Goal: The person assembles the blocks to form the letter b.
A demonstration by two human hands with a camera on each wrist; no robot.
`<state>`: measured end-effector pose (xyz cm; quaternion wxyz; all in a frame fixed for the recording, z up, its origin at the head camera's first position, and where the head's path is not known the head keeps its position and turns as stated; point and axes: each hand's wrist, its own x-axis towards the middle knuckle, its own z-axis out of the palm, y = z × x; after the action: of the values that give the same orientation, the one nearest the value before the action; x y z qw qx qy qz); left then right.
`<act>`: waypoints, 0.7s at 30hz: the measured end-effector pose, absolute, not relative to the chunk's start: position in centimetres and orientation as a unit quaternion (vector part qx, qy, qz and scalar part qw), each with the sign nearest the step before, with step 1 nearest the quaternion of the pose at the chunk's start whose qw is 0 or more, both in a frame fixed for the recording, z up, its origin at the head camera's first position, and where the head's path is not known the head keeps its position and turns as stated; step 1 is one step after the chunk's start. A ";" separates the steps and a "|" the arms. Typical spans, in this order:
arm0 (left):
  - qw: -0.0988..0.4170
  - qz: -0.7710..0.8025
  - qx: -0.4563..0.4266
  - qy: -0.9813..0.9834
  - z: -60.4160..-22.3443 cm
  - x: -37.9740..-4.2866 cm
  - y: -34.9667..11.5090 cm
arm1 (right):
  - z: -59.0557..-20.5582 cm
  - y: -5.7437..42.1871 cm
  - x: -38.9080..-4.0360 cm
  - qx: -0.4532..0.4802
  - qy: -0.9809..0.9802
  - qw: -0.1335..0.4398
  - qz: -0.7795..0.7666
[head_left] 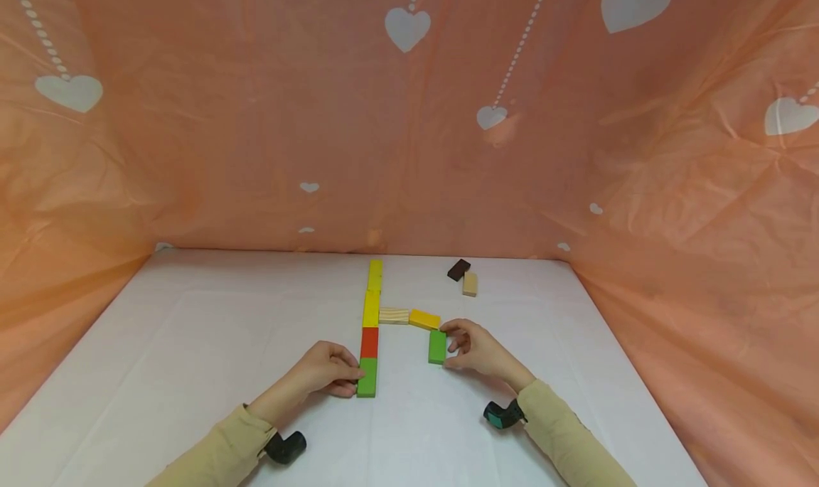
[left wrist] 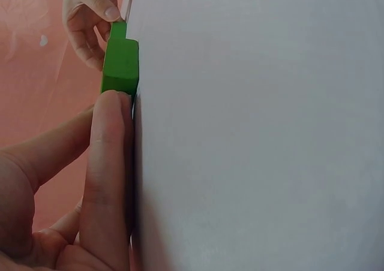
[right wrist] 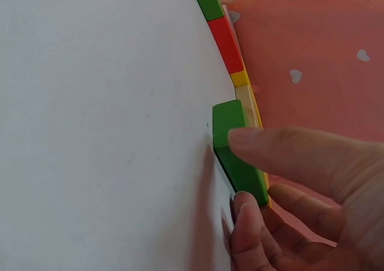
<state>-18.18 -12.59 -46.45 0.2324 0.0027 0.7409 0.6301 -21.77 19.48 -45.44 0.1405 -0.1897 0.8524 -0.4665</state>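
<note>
My left hand (head_left: pixel 326 370) touches the left side of a green block (head_left: pixel 367 379) with extended fingers. That block ends a straight column with a red block (head_left: pixel 369 343) and two yellow blocks beyond it. A striped wooden block (head_left: pixel 393 316) and a tilted orange-yellow block (head_left: pixel 424 319) branch right from the column. My right hand (head_left: pixel 483 348) holds another green block (head_left: pixel 437 348) near the end of this branch. In the right wrist view, its thumb lies at the near end of the green block (right wrist: pixel 228 118), with other fingertips at the far end.
Behind the branch, a dark brown block (head_left: pixel 458 269) and a light wooden block (head_left: pixel 470 284) lie close together. A white cloth (head_left: pixel 192 330) covers the table, and an orange curtain with hearts (head_left: pixel 256 117) surrounds the back and sides. Black wrist cameras (head_left: pixel 286 448) sit by both sleeves.
</note>
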 end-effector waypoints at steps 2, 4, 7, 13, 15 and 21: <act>0.232 0.631 0.003 0.740 -46.4 -18.2 -12.6 | -45.5 19.5 -21.8 -0.186 0.853 0.141 -0.467; 0.233 0.631 0.004 0.740 -46.4 -18.1 -12.6 | -45.5 19.5 -21.8 -0.185 0.853 0.141 -0.468; 0.233 0.633 0.005 0.738 -46.4 -18.1 -12.6 | -45.5 19.5 -21.8 -0.188 0.851 0.141 -0.470; 0.233 0.634 0.008 0.738 -46.4 -18.1 -12.6 | -45.5 19.5 -21.8 -0.188 0.850 0.142 -0.471; 0.232 0.633 0.009 0.738 -46.3 -18.0 -12.7 | -45.5 19.5 -21.8 -0.184 0.850 0.144 -0.472; 0.232 0.633 0.009 0.738 -46.3 -18.0 -12.7 | -45.4 19.5 -21.8 -0.180 0.848 0.146 -0.476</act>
<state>-18.04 -12.70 -46.25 0.2324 0.0095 0.7385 0.6329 -21.82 19.50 -45.44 0.1458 -0.1798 0.8482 -0.4764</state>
